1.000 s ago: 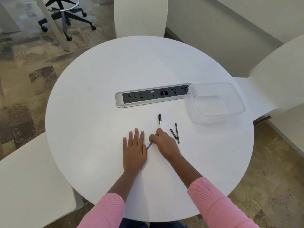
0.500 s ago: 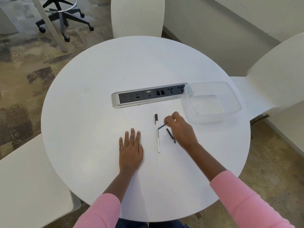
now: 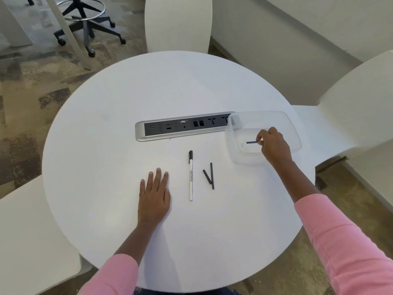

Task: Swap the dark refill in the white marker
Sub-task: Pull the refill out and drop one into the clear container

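Note:
The white marker (image 3: pixel 191 177) with a black cap lies lengthwise on the round white table (image 3: pixel 106 158), cap pointing away from me. Two dark refills (image 3: pixel 209 176) lie crossed in a V just right of it. My right hand (image 3: pixel 273 145) reaches into the clear plastic container (image 3: pixel 295 133) at the table's right edge and pinches a third dark refill (image 3: pixel 252 142) by one end, holding it level above the container's floor. My left hand (image 3: pixel 154 192) rests flat on the table, fingers spread, left of the marker and apart from it.
A silver and black power strip (image 3: pixel 182 127) is set into the table behind the marker, its right end touching the container. White chairs (image 3: pixel 178 22) stand around the table. An office stool base (image 3: pixel 87 22) stands on the carpet at the far left.
My right hand went from beside my left hand to the marker's right, then carried a dark refill over into the clear container. The marker now lies uncovered. My left hand stayed put.

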Demonstrator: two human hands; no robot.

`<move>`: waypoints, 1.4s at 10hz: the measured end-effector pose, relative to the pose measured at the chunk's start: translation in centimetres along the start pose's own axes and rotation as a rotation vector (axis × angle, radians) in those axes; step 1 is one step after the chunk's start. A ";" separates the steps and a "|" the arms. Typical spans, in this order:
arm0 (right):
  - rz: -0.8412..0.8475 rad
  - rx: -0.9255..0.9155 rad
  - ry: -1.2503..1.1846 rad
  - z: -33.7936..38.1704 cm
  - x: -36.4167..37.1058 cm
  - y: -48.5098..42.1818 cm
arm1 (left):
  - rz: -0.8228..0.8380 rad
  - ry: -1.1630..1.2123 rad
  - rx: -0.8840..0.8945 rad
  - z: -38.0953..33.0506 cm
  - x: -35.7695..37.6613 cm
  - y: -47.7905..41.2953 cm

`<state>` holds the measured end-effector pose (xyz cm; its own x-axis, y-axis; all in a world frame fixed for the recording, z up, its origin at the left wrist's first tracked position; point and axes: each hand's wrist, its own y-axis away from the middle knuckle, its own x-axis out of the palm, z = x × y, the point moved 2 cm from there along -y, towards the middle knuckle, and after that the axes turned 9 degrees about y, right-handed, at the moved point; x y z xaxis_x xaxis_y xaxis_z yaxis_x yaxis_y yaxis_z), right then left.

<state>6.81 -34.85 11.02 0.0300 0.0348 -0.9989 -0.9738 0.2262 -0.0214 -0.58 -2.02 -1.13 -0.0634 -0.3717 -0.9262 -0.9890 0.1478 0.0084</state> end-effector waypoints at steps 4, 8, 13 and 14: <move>0.165 0.019 -0.055 -0.7 1.0 -1.2 | -0.045 0.012 -0.032 -0.2 0.0 0.3; -0.045 -0.093 -0.502 3.9 0.2 3.7 | -0.046 0.021 -0.042 -0.1 0.0 0.4; 0.331 0.124 -0.476 8.7 8.2 9.0 | -0.030 0.044 -0.026 0.2 0.1 0.3; 0.315 0.163 -0.478 9.0 8.4 9.3 | -0.025 0.046 -0.029 0.3 0.1 0.2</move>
<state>0.00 -23.70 2.82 -0.1196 0.5507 -0.8261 -0.9065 0.2789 0.3171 -0.78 -1.77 -1.31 -0.0444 -0.4170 -0.9078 -0.9937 0.1120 -0.0029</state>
